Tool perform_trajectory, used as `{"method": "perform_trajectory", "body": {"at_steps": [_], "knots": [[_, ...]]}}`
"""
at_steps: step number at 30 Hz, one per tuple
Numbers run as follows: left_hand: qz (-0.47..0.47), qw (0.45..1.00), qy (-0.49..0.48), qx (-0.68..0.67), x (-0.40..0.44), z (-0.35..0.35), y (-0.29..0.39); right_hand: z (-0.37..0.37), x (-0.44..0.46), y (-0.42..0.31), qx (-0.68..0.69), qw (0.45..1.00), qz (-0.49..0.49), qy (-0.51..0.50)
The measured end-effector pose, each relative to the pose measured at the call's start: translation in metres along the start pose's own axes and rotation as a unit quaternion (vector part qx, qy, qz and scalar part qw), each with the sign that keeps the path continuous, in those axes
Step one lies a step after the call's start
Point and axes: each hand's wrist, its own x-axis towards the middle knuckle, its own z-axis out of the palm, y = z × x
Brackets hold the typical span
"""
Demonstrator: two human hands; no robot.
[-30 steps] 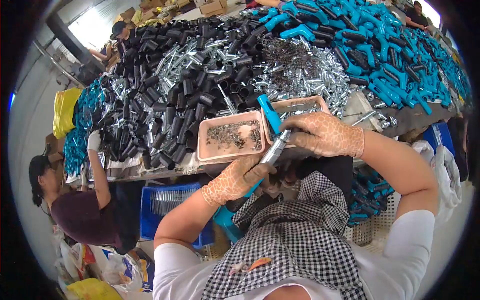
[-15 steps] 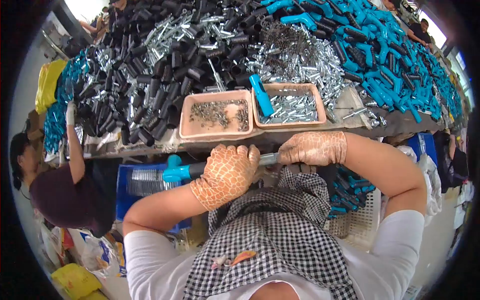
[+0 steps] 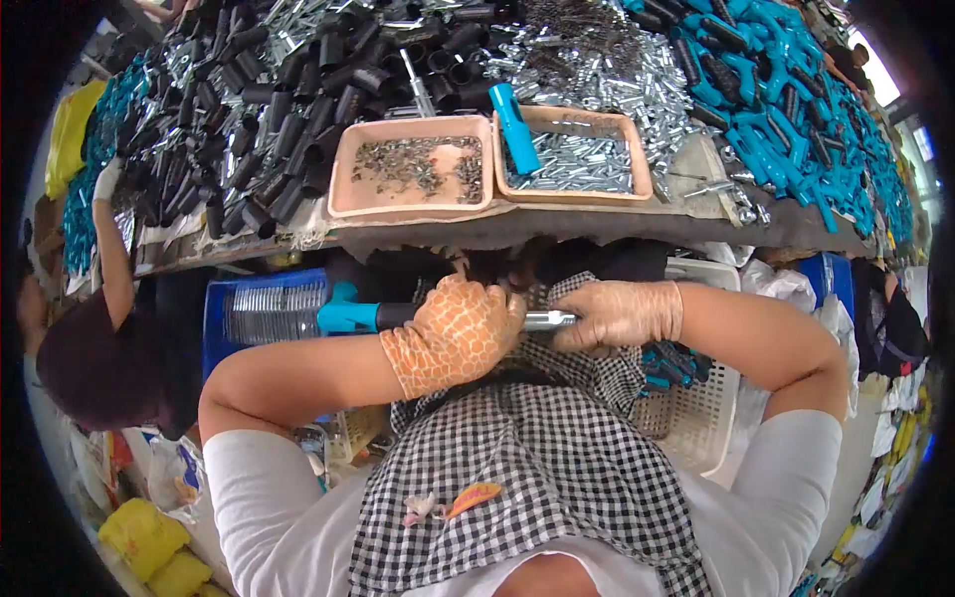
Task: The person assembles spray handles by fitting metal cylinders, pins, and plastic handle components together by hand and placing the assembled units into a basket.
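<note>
Teal plastic and bright metal meet in the tool (image 3: 348,316) that I hold crosswise above the checked apron (image 3: 477,438), just short of the desk (image 3: 448,234). My left hand (image 3: 460,320) is wrapped around its middle, with the teal head and some black sleeve (image 3: 396,315) showing on one side and the metal end (image 3: 545,319) on the other. My right hand (image 3: 619,313) is closed about the tip of that end; its fingers hide exactly how they sit. As far as I can judge, this piece is well along: head, sleeve and metal end already stand in one line, though from here I cannot tell whether the end is fully seated. Plenty of loose stock is left on the desk: black tubes (image 3: 284,124), a heap of small metal parts (image 3: 597,90) and teal handles (image 3: 766,129). Nearer me, the left tray (image 3: 410,211) holds tiny bits, and the right tray (image 3: 577,195) short metal pins, with a teal tube (image 3: 514,129) leaning over its back rim. Below the desk, a white basket (image 3: 711,428) carries teal and black pieces (image 3: 676,368), perhaps finished ones, and a blue bin (image 3: 214,328) holds silver rods.
</note>
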Motion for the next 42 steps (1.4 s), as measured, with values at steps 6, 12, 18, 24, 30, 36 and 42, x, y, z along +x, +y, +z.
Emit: {"method": "perform_trajectory", "body": {"at_steps": [6,12,18,24,30,36,42], "knots": [[0.013,0.999,-0.03,-0.017,0.0,0.036,0.012,0.028,0.027,0.04,0.036,0.993,-0.11,-0.02],[0.011,0.983,-0.132,-0.126,0.002,0.037,0.004,0.035,0.03,0.034,-0.157,0.98,-0.093,0.073],[-0.055,0.974,-0.03,-0.22,0.007,0.029,-0.006,0.018,0.017,0.016,0.017,0.987,-0.061,0.15],[-0.196,0.922,0.089,-0.323,0.016,-0.03,-0.002,0.047,0.036,-0.012,0.455,0.654,-0.499,0.342],[-0.175,0.923,0.238,-0.249,0.04,0.022,0.008,0.048,0.048,-0.02,0.575,0.569,-0.443,0.386],[-0.152,0.964,0.145,-0.165,0.041,0.041,0.015,0.047,0.046,-0.013,0.659,0.557,-0.352,0.362],[-0.15,0.967,0.082,-0.19,0.045,0.037,0.02,0.048,0.049,0.008,0.672,0.576,-0.319,0.34]]}}
